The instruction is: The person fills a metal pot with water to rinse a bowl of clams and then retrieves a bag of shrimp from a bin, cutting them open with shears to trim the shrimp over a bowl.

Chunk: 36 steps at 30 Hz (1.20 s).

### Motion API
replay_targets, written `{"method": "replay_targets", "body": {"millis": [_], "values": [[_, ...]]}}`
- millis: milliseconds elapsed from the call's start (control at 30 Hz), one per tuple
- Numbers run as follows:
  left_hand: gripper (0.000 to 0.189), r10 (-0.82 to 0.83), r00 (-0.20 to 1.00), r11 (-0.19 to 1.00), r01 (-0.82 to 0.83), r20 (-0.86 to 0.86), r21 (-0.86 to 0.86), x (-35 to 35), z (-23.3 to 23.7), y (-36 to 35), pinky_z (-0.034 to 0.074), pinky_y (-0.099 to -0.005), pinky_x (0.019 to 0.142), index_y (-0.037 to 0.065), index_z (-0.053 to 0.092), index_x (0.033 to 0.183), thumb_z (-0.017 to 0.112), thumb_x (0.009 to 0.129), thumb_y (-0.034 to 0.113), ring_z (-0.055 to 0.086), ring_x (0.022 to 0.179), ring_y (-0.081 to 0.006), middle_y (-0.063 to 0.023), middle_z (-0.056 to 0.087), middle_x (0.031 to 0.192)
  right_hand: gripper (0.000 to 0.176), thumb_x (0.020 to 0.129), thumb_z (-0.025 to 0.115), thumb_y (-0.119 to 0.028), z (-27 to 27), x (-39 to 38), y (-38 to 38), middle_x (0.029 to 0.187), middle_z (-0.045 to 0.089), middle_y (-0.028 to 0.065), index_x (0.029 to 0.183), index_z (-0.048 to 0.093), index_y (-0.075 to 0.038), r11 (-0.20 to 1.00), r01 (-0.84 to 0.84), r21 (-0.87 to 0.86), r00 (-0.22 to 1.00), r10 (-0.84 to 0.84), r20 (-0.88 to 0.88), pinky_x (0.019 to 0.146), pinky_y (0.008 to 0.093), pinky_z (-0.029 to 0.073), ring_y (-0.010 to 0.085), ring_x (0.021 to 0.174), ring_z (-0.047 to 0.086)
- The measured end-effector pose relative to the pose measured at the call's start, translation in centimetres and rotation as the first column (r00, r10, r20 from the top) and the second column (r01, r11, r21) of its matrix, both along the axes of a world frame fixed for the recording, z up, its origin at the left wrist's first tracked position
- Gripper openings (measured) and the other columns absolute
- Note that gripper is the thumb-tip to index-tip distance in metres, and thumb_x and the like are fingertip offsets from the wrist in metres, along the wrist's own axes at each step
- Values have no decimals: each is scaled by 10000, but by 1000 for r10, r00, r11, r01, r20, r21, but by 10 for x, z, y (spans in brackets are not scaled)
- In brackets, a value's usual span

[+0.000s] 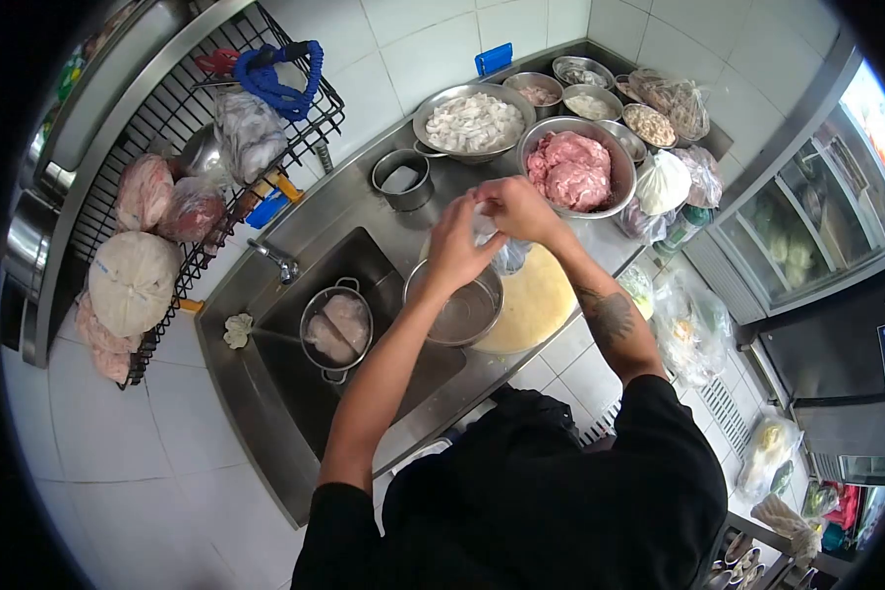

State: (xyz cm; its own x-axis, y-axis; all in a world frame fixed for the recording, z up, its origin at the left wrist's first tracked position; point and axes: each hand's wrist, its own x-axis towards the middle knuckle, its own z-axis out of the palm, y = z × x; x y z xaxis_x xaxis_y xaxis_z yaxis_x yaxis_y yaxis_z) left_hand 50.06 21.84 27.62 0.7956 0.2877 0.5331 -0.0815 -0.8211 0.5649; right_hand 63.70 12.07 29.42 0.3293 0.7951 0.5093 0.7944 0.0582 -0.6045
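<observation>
My left hand (456,246) and my right hand (523,208) are close together over the steel counter, fingers closed on a clear plastic bag (511,258). The lower part of the bag hangs between them; its contents, if any, I cannot make out. Beneath the hands are a metal bowl (454,317) with no food visible in it and a round yellowish cutting board (533,303). Just beyond my right hand stands a large metal bowl (626,177) heaped with pink ground meat (572,169). A small steel pot (401,193) with a pale block inside is left of my hands.
In the sink (295,285) sits a two-handled pot (356,366) with pale meat, under a tap (277,264). A colander (472,147) of white pieces and several smaller bowls line the back. A wire rack (177,187) with bagged food hangs at left; a glass-door fridge (806,206) stands right.
</observation>
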Motion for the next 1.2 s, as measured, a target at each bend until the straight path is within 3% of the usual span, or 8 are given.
{"method": "replay_targets", "body": {"millis": [300, 367, 533, 600, 667, 800, 1000, 1200], "values": [[259, 367, 902, 907, -292, 229, -303, 65, 33, 22, 462, -427, 657, -8, 639, 880, 615, 911, 248, 591, 656, -322, -192, 620, 700, 341, 746, 717, -151, 35, -15, -17, 1014, 650, 248, 1042, 637, -3, 952, 203, 230, 977, -180, -117, 752, 424, 512, 405, 892, 638], [394, 404, 893, 867, -304, 198, -395, 59, 53, 40, 451, -398, 629, -9, 644, 829, 577, 947, 361, 540, 609, -236, -188, 606, 666, 670, 788, 710, -234, -22, -65, -25, 1531, 219, 225, 1397, 441, -152, 764, 630, 137, 743, -645, 182, 904, 659, 385, 504, 1331, 293], [467, 284, 904, 953, -230, 319, -197, 48, 117, 79, 431, -352, 585, -6, 640, 794, 580, 942, 433, 509, 577, -159, -133, 581, 609, 623, 776, 652, -156, -103, -148, 2, 1587, 113, 122, 1345, 501, -357, 778, 551, -303, 832, -482, 275, 845, 804, 313, 528, 1394, 134], [507, 391, 853, 912, -309, 346, -270, 30, 120, 71, 407, -341, 560, -1, 626, 756, 590, 927, 475, 483, 547, -139, -74, 537, 564, 588, 761, 596, -52, -94, -112, 3, 1573, 87, 179, 1304, 539, -270, 806, 425, -413, 904, -357, 233, 749, 665, 498, 543, 1283, 337], [305, 289, 899, 928, -179, 328, -328, 27, 125, 84, 487, -425, 900, 112, 720, 1102, 567, 961, 335, 650, 1018, -303, -153, 686, 1119, 397, 750, 596, -63, -136, -58, 9, 1269, 535, 260, 1144, 608, -104, 839, 210, -503, 961, -272, -54, 761, 502, 541, 502, 856, 625], [428, 340, 930, 935, -319, 137, -155, -14, 167, 67, 451, -390, 575, 13, 668, 789, 606, 926, 414, 564, 551, -247, -173, 617, 636, 318, 747, 574, -58, -121, -36, 11, 1054, 627, 265, 1054, 658, -56, 839, 249, -483, 941, -329, -85, 807, 491, 522, 448, 906, 634], [317, 144, 968, 987, -125, 204, -105, -24, 115, 59, 475, -336, 615, 23, 703, 937, 681, 897, 337, 588, 619, -131, -135, 680, 709, 415, 760, 737, -172, 3, -45, -5, 1190, 576, 208, 1129, 625, -19, 962, 239, 135, 911, -174, -373, 923, 423, 474, 364, 1101, 570], [252, 155, 988, 983, -154, -1, 101, -27, 71, 51, 463, -396, 542, 12, 661, 831, 709, 854, 258, 640, 645, -372, -217, 611, 701, 377, 746, 730, -162, 19, -64, 26, 990, 632, 209, 1071, 606, -17, 967, -81, 243, 985, 115, -128, 829, 438, 496, 407, 958, 604]]}}
